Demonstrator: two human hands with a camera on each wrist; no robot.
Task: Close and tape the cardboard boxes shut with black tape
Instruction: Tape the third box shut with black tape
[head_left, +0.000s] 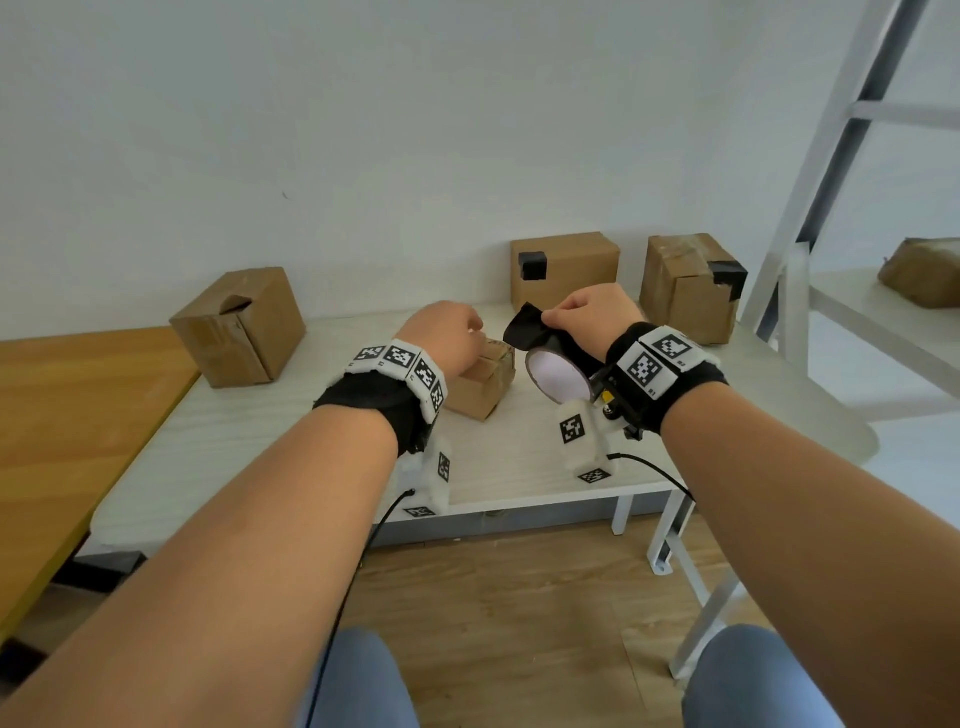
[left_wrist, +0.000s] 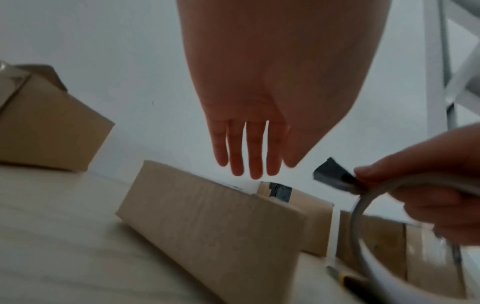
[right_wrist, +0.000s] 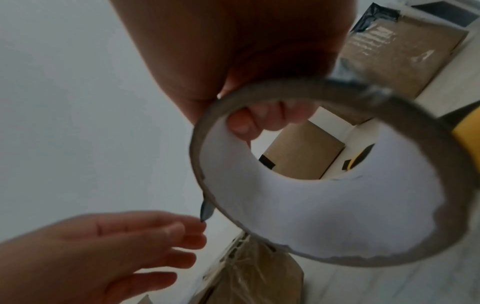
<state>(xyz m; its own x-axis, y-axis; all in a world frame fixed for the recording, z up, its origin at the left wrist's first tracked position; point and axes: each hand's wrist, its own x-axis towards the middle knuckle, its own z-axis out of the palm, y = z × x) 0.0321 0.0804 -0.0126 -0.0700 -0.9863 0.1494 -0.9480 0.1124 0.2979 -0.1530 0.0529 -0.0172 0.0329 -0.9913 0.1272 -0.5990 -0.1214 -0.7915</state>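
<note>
Your right hand (head_left: 592, 312): fingers grasping the black tape roll (head_left: 558, 371), loose end pinched. Your left hand (head_left: 447, 332): fingers released, straight, over the small cardboard box (head_left: 483, 384) on the surface (head_left: 260, 441).

small box (head_left: 480, 382) half hidden behind left hand (head_left: 447, 332); far-right box (head_left: 924, 270) cut off

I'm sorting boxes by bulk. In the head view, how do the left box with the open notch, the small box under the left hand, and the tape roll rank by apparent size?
1. Notched box
2. Small box
3. Tape roll, held nearer the camera, so unsure against the small box.
</note>
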